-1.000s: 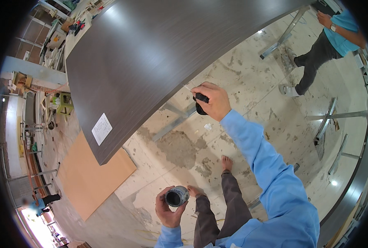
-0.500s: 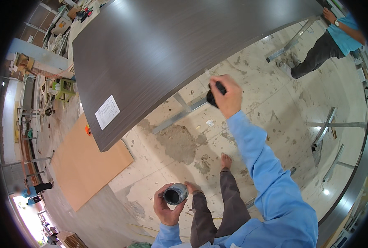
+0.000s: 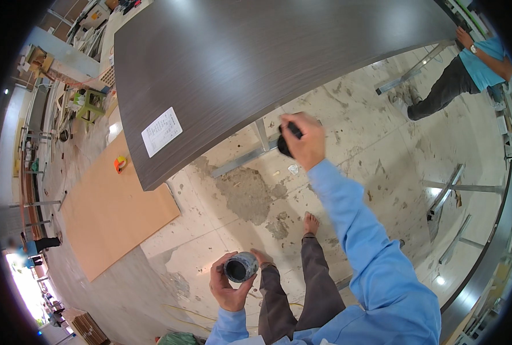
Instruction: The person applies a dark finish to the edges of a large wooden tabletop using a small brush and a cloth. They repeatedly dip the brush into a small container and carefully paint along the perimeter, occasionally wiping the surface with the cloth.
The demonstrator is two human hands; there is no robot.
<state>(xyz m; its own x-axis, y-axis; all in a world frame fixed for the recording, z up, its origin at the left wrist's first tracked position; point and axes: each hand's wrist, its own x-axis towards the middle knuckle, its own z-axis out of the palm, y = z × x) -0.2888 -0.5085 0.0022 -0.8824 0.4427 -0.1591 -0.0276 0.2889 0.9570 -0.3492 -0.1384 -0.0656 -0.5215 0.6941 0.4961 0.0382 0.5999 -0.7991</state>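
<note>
In my left hand, fingers curled around its side, is a small stained grey jar with an open mouth and a dark inside. My right hand is closed on a black round-ended object near the front edge of a large dark wood-grain panel. The object looks like a lid or knob; its far end is hidden by my fingers, and I cannot tell whether it touches the panel edge. A white printed label lies on the panel's left part.
Below the panel is a metal support leg. A tan board lies at left with an orange tape measure. Another person stands at the far right, a hand at the panel's end. Metal stands are on the right.
My right hand has moved a little left along the panel edge with the black object. My left hand still holds the jar. The view has shifted slightly.
</note>
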